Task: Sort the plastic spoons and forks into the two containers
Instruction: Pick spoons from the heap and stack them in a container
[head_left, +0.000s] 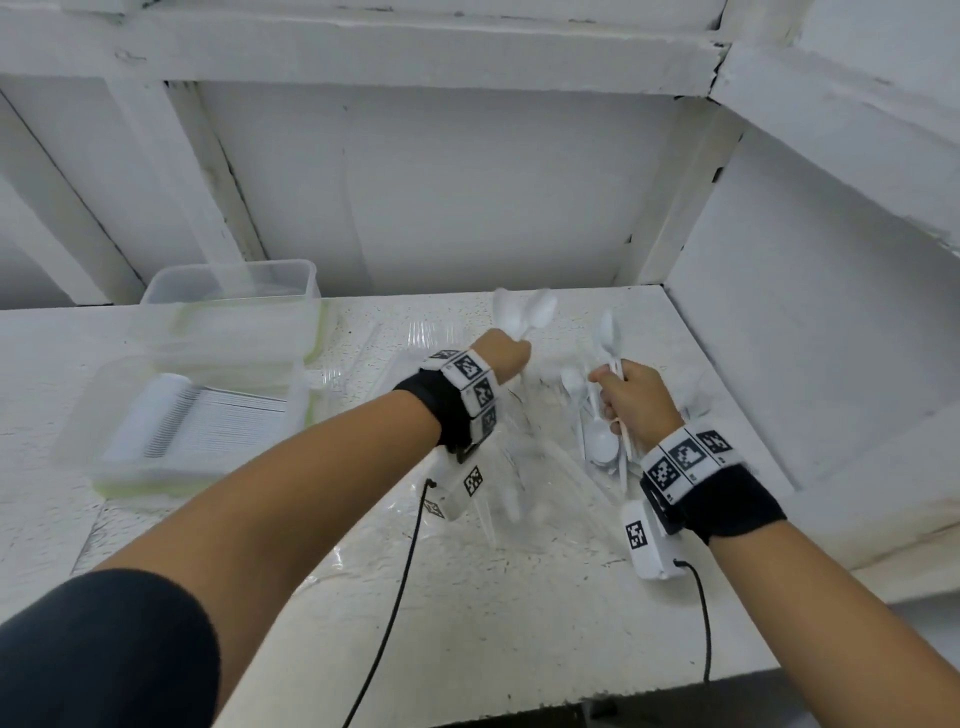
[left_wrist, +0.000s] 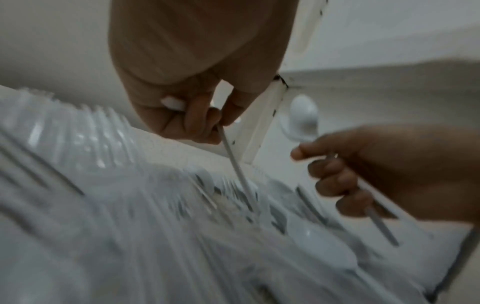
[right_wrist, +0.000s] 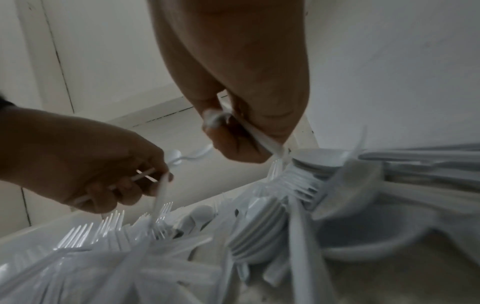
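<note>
While blurred, left hand (head_left: 503, 354) gripping spoons (head_left: 524, 312), right hand (head_left: 635, 399) fingers curled round spoon handles.

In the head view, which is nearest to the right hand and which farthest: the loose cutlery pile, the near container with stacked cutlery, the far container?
1. Loose cutlery pile: directly under and beside the right hand.
2. Near container: far to the left, front.
3. Far container: left, by the back wall; close to the second in rank.
</note>
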